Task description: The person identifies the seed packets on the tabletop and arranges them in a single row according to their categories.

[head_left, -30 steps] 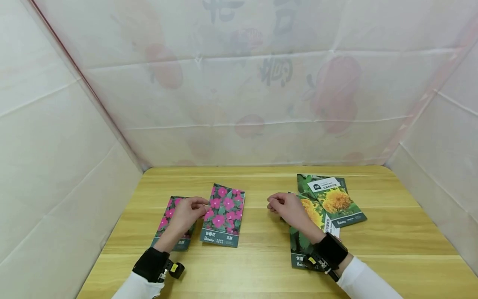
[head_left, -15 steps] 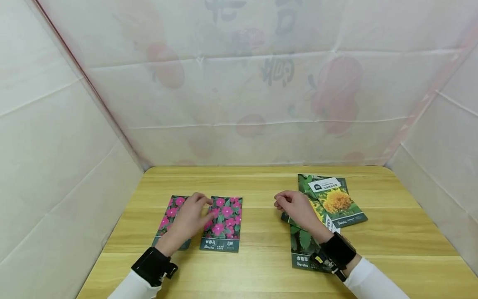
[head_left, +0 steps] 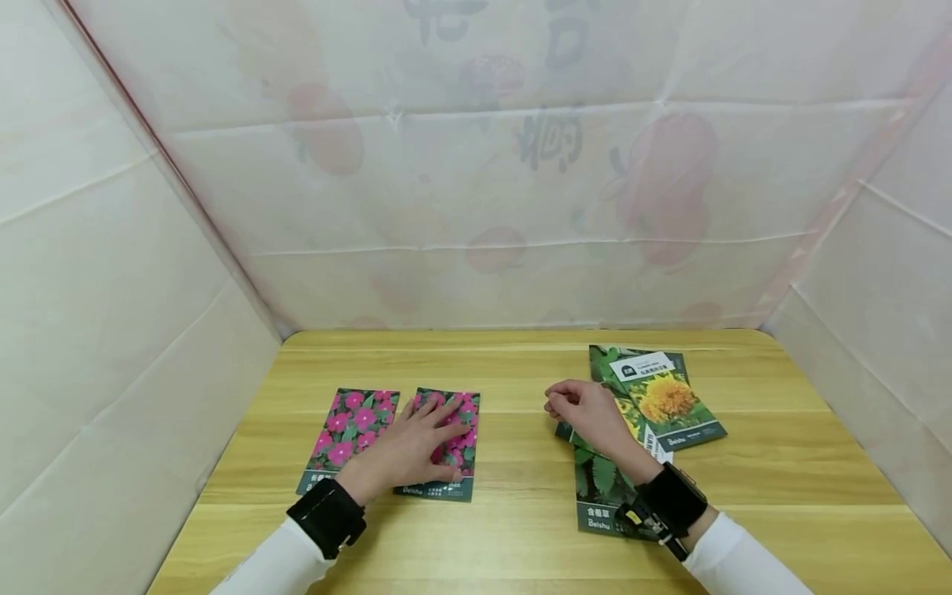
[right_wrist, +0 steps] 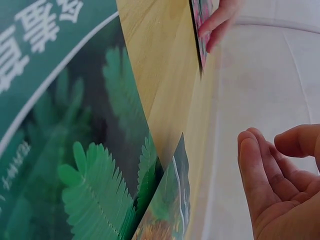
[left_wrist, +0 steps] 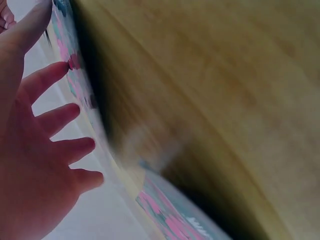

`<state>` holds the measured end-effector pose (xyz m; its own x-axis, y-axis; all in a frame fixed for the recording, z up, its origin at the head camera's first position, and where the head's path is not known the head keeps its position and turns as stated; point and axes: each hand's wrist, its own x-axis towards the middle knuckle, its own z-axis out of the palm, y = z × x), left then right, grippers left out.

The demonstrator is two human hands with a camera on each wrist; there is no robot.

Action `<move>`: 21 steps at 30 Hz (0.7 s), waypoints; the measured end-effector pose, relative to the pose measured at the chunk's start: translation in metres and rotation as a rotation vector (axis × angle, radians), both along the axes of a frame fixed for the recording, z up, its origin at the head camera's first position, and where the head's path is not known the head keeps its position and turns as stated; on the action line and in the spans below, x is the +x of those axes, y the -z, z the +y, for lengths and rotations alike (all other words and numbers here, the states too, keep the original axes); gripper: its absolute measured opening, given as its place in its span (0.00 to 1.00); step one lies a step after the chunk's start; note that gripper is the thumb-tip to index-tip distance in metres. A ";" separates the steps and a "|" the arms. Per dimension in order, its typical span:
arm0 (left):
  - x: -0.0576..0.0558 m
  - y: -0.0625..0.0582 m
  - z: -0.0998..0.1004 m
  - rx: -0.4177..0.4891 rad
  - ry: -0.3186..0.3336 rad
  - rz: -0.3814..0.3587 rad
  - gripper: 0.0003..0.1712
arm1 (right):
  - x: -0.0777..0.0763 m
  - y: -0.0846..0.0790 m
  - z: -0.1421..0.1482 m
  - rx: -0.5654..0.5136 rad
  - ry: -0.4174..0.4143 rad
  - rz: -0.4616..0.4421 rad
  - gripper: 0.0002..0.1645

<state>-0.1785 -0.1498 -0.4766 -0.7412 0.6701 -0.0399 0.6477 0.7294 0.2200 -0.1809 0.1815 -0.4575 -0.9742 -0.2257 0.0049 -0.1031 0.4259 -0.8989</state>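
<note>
Two seed packets with pink flowers lie side by side on the left half of the table, the left packet (head_left: 349,421) and the right packet (head_left: 470,413). My left hand (head_left: 405,453) rests across the right packet with straight, spread fingers and covers much of its picture. My right hand (head_left: 591,415), fingers loosely curled, hovers over the edge of a pile of packets; the right wrist view shows nothing in its grasp. In that pile are a green-leaf packet (head_left: 604,483), a yellow-flower packet (head_left: 669,401) on top, and another yellow-flower packet (head_left: 632,417) partly under my right hand.
The wooden table (head_left: 513,512) has rounded back corners. Pale fabric walls (head_left: 476,190) enclose it at the back and both sides. Each wrist wears a black strap (head_left: 327,516) with a small camera.
The right pink packet, tilted by my left fingers at first, came down flat. My left hand then moved right and spread over it. My right hand shifted slightly right early on, then stayed.
</note>
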 end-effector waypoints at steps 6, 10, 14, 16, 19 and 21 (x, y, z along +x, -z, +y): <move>0.003 -0.004 -0.005 0.010 -0.022 -0.036 0.43 | 0.001 0.004 0.000 -0.003 -0.008 0.026 0.18; 0.006 -0.004 -0.009 0.019 -0.039 -0.048 0.43 | 0.001 0.004 -0.001 0.000 0.001 0.035 0.18; 0.008 -0.003 -0.013 0.031 -0.057 -0.055 0.43 | 0.001 0.001 -0.003 0.008 0.010 0.015 0.17; 0.008 -0.003 -0.015 0.038 -0.065 -0.055 0.44 | 0.001 0.000 -0.003 0.008 0.017 0.012 0.17; 0.008 -0.002 -0.016 0.042 -0.071 -0.050 0.44 | 0.001 0.002 -0.002 0.005 0.019 0.021 0.18; 0.008 -0.002 -0.017 0.039 -0.072 -0.041 0.44 | 0.002 0.003 -0.001 0.002 0.017 0.032 0.18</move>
